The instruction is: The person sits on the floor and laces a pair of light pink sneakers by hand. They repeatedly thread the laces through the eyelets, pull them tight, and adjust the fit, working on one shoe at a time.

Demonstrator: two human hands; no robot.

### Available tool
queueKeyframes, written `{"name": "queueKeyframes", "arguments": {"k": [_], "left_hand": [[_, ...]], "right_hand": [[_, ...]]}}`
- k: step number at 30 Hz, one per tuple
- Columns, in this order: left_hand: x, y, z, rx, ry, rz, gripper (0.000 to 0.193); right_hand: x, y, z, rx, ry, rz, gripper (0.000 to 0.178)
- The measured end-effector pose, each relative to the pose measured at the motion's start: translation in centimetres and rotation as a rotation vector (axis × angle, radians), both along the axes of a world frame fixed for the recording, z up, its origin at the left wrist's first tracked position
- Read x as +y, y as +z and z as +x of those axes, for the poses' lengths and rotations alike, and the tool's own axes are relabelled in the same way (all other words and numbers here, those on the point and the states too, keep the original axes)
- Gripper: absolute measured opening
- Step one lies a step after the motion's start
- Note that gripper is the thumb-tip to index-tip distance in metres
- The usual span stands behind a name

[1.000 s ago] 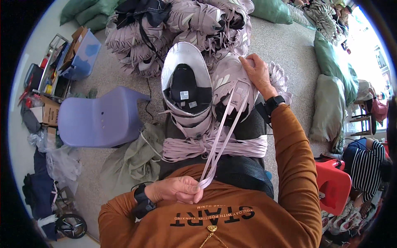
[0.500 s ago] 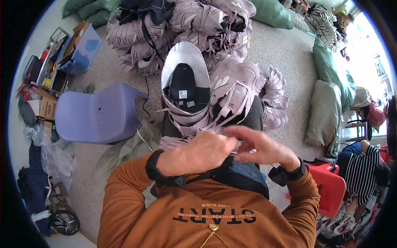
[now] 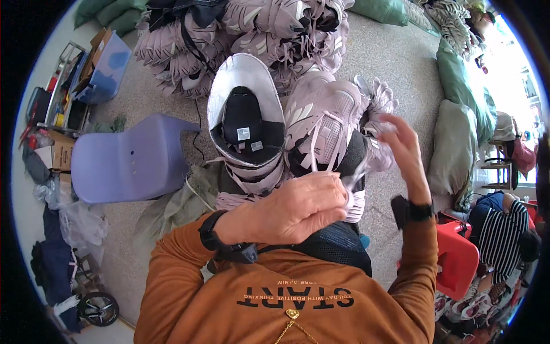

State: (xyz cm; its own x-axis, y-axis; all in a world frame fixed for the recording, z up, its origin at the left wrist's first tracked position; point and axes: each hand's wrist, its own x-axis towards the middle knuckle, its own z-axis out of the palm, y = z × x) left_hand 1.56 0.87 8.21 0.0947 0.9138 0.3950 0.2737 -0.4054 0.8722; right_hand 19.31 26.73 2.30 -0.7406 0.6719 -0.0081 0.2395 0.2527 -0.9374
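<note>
My left hand (image 3: 301, 207) is closed just below a pale pink sneaker (image 3: 329, 123), on its shoelace (image 3: 314, 150), which runs from the shoe down into my fingers. A blurred stretch of lace also streaks up from that fist toward my right hand (image 3: 405, 153). The right hand is lifted to the right of the shoe, fingers bent and fingertips smeared by motion, so its grip is unclear. Left of the laced sneaker stands an unlaced-looking shoe upper (image 3: 246, 123), opened wide, its white lining and black insole showing. Both shoes lie over my lap.
A large heap of matching pink shoes (image 3: 258, 40) lies ahead. A purple plastic stool (image 3: 129, 157) stands to the left, near a blue bin (image 3: 109, 69). Green sacks (image 3: 464, 86) line the right side. A person in a striped top (image 3: 501, 238) sits beyond a red stool (image 3: 455, 258).
My right hand has left my left hand and swung up and to the right. The left hand stays low with the lace, and a blurred strand now stretches between them.
</note>
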Motion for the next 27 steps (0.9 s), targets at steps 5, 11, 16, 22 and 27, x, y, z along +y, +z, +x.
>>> {"name": "queueKeyframes", "arguments": {"k": [5, 11, 16, 22, 27], "left_hand": [[0.3, 4.0, -1.2, -0.065, -0.029, 0.209, 0.013], [-2.6, 4.1, -1.4, -0.540, -0.141, -0.307, 0.032], [-5.7, -1.1, -0.4, -1.190, -0.183, -0.680, 0.038], [-4.4, 1.0, -2.8, -0.778, -0.187, -0.516, 0.035], [-2.3, 3.5, -2.3, -0.350, -0.059, -0.094, 0.028]], "right_hand": [[1.1, -2.0, -10.7, 0.018, -0.101, 0.305, 0.036], [1.3, -4.0, -14.4, 0.018, -0.156, 0.525, 0.038], [1.1, -4.1, -15.0, 0.005, -0.126, 0.486, 0.036], [1.4, -4.5, -14.3, 0.072, -0.161, 0.429, 0.031], [1.2, -3.2, -8.9, 0.275, -0.246, 0.326, 0.020]]}}
